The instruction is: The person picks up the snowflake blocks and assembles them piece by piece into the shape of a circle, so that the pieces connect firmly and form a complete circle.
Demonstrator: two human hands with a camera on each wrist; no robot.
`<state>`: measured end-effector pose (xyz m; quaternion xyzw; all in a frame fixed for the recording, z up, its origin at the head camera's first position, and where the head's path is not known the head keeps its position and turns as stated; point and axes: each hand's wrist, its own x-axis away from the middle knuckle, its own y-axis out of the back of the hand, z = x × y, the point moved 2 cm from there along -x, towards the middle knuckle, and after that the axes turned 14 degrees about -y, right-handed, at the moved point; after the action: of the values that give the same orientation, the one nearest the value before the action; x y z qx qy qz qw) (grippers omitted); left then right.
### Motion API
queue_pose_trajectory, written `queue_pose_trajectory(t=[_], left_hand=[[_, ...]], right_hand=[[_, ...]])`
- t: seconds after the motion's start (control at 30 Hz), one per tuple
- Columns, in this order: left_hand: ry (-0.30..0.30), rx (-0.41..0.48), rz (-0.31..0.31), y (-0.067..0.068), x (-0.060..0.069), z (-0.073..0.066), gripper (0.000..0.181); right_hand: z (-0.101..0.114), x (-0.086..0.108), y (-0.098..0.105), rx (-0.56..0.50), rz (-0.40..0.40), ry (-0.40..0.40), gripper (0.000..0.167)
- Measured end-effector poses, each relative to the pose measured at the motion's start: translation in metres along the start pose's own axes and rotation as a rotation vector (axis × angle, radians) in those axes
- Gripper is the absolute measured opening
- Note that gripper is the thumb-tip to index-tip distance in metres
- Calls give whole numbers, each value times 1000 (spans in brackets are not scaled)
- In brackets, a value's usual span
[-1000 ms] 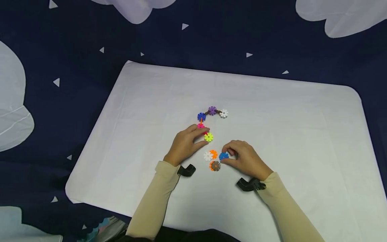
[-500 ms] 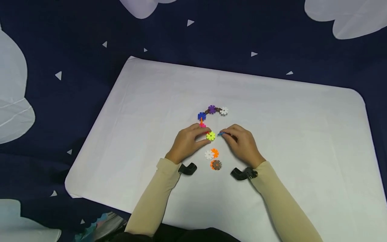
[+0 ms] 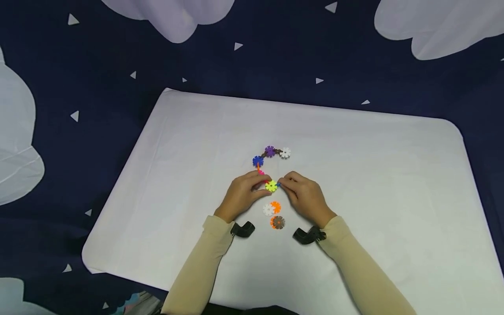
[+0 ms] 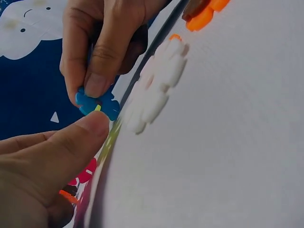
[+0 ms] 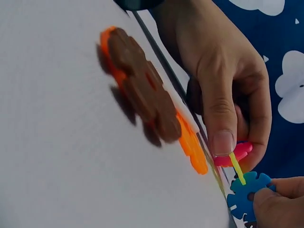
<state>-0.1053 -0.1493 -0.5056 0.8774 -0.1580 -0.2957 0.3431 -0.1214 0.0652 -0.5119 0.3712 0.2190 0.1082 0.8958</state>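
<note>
In the head view my left hand (image 3: 243, 195) holds a yellow notched interlocking disc (image 3: 271, 186) between thumb and fingers. It is the near end of a joined chain, with a pink disc (image 5: 240, 154) partly behind my fingers. My right hand (image 3: 306, 196) pinches a blue disc (image 5: 247, 194) by its rim. Both wrist views show the blue disc crosswise to the yellow one, the yellow edge meeting a notch in the blue rim. How deep it sits cannot be seen. Further along the chain are a dark blue disc (image 3: 257, 161), a purple disc (image 3: 269, 151) and a white disc (image 3: 285, 152).
Loose discs lie just below the hands: a white one (image 3: 268, 210) overlapping an orange one (image 3: 276, 207), and a brown one (image 3: 278, 222) on top of another orange disc. They rest on a white-covered table (image 3: 157, 197) above a dark blue patterned cloth (image 3: 47, 175).
My right hand has picked the blue disc up from beside the loose discs, turned it edge-on and brought it left against the yellow disc. My left hand keeps its hold on the chain.
</note>
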Motion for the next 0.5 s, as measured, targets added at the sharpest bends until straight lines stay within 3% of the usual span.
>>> queue_pose_trajectory(t=[0.13, 0.5], left_hand=[[4, 43, -5, -1, 2, -2, 31], [20, 12, 0, -2, -1, -5, 47]], right_hand=[[4, 2, -4, -25, -9, -22, 15], [3, 15, 1, -71, 2, -123, 33]])
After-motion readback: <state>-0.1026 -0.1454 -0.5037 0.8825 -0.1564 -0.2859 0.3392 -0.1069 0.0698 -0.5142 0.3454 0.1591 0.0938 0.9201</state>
